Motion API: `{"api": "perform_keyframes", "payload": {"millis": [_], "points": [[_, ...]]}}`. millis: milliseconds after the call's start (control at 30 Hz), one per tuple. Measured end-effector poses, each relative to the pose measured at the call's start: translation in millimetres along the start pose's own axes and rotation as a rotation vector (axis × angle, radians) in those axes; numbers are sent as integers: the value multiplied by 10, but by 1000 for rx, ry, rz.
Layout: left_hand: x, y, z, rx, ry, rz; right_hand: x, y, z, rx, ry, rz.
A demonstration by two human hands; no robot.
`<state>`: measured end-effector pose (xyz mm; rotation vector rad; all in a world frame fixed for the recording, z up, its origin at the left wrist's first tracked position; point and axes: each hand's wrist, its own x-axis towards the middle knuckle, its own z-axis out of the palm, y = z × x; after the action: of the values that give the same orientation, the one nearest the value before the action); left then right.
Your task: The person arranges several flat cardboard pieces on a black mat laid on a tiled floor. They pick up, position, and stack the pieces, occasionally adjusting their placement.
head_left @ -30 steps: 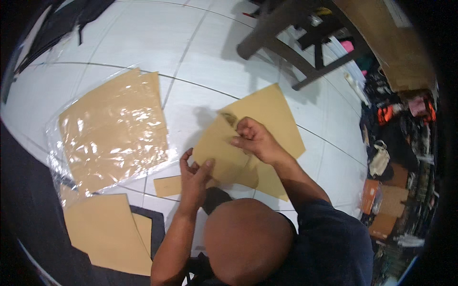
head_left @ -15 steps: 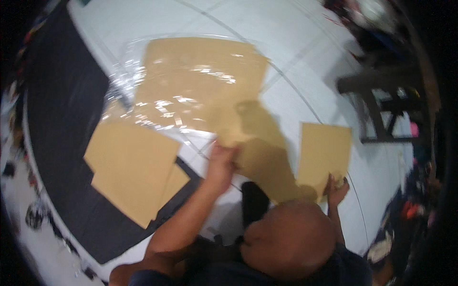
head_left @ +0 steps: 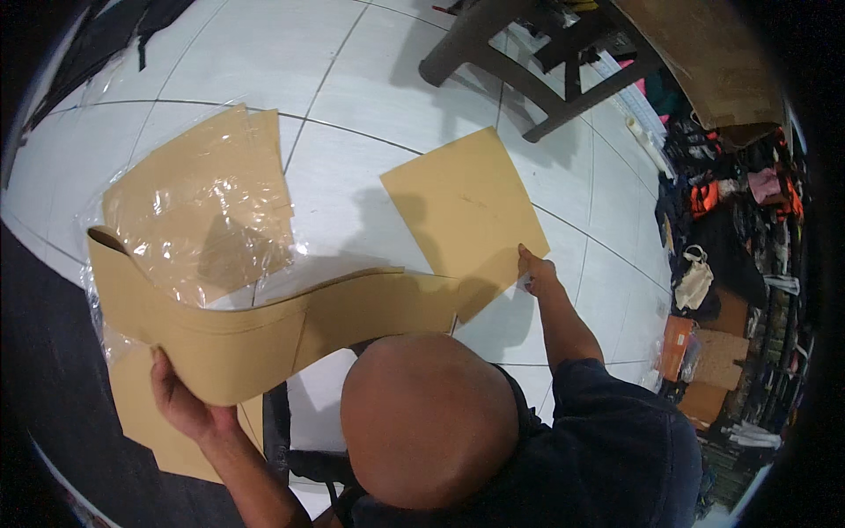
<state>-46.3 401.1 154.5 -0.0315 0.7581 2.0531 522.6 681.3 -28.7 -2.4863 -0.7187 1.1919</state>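
Observation:
My left hand point(head_left: 189, 407) grips the lower edge of a long tan card sheet point(head_left: 255, 348), thumb on its outer face. The sheet bows upward in a curve, its left end rolled over, and stretches right past my head. My right hand point(head_left: 540, 275) pinches the right edge of a flat, squarish tan card sheet point(head_left: 466, 207) on the tiles. The two sheets meet or overlap beside my head; I cannot tell if they are joined. Behind the curved sheet lies a clear plastic bag point(head_left: 198, 189) with tan sheets in it. More tan sheets point(head_left: 132, 400) lie under my left hand.
A dark mat point(head_left: 53, 370) covers the floor at the left. A dark plastic stool point(head_left: 502, 66) stands on the white tiles point(head_left: 352, 114) at the far side. A cardboard box point(head_left: 717, 66) is at the upper right, with cluttered goods point(head_left: 731, 255) along the right wall.
My left hand has swung left and lifted the long sheet into a curve. The view has turned and shifted right. My right hand remains at the squarish sheet.

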Motion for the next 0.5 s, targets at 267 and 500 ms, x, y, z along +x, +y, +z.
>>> {"api": "perform_keyframes", "payload": {"millis": [267, 500], "points": [[-294, 1810, 692, 442, -401, 328, 525, 184, 6, 441, -460, -128], [-1333, 3923, 9, 899, 164, 818, -1444, -337, 336, -427, -1226, -39]]}}
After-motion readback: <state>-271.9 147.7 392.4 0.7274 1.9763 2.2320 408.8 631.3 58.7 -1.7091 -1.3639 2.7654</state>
